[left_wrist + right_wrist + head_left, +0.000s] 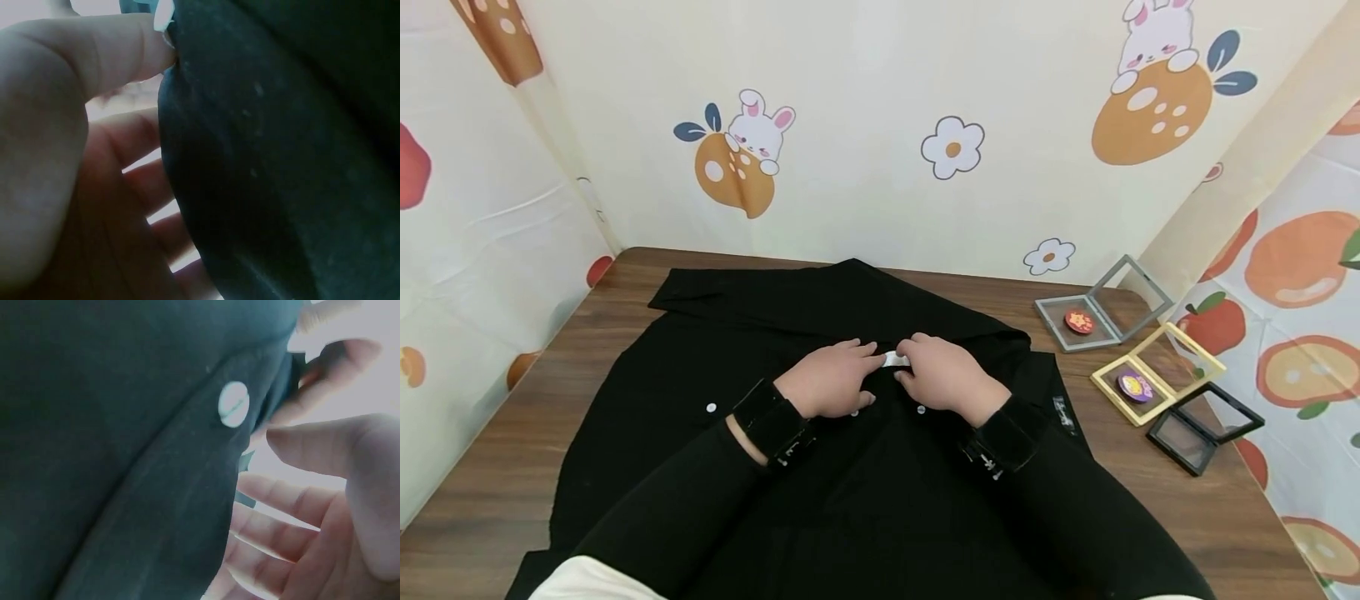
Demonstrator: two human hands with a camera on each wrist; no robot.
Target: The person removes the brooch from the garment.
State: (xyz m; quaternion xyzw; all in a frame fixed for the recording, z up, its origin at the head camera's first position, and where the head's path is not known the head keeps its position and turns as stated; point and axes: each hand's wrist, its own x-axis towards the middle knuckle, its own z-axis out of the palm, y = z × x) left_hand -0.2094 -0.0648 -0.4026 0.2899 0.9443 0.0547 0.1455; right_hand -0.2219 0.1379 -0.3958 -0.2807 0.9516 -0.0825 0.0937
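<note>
A black shirt (760, 333) with white buttons lies spread out, one sleeve folded across its top. My left hand (838, 379) pinches the cloth edge beside a white label (897, 359). In the left wrist view, the thumb (119, 53) lies at the edge with the fingers behind the cloth. On the label's other side, my right hand (947, 375) touches the cloth. Its fingers (275, 531) reach behind the edge in the right wrist view, while the thumb stands apart, close to a white button (234, 404).
The wooden table (1157, 508) backs onto a patterned curtain. To the right are three small hinged frames: a grey one (1051, 317) and a yellow one (1108, 377), each with a round badge inside, and a black one (1198, 467).
</note>
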